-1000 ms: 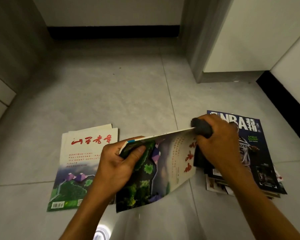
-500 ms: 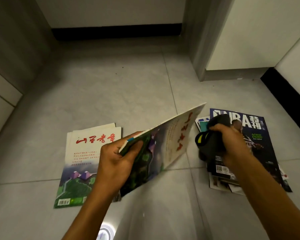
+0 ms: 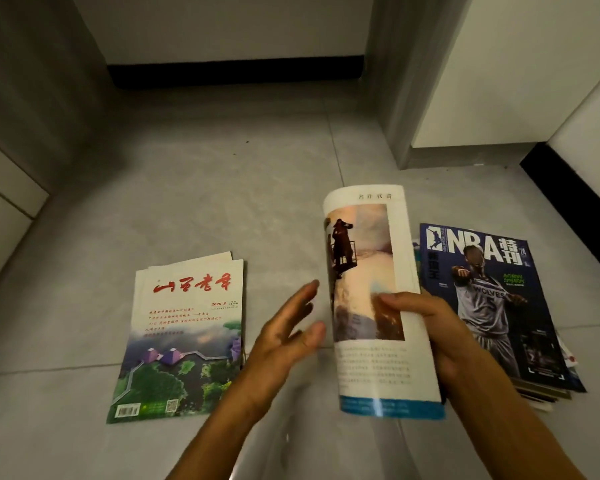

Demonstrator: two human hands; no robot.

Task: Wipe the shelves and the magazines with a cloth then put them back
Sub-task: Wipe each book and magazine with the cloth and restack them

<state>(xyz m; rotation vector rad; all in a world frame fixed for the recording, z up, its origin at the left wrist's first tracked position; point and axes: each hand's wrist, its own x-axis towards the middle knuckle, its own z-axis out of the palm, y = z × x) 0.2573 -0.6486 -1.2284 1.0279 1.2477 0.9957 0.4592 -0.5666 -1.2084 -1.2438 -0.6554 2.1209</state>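
Note:
My right hand (image 3: 426, 327) grips a magazine (image 3: 371, 299) by its right edge, thumb on the page, and holds it tilted above the floor with its back cover showing a picture and text. My left hand (image 3: 288, 334) hovers just left of it with fingers spread, touching nothing. The cloth is not visible; it may be hidden behind the held magazine. A small stack of magazines with a red title and a green landscape cover (image 3: 184, 341) lies on the floor to the left. A larger stack topped by a blue NBA magazine (image 3: 492, 299) lies to the right.
Grey tiled floor (image 3: 205, 188) stretches ahead. A grey wall or cabinet side (image 3: 21, 126) runs on the left. A white cabinet with a grey corner post (image 3: 406, 98) stands at the back right, and a black skirting board (image 3: 236, 72) lines the far wall.
The magazine has been flipped over and passed from my left hand to my right. My left hand has let go and opened. The dark cloth that my right hand held is out of sight.

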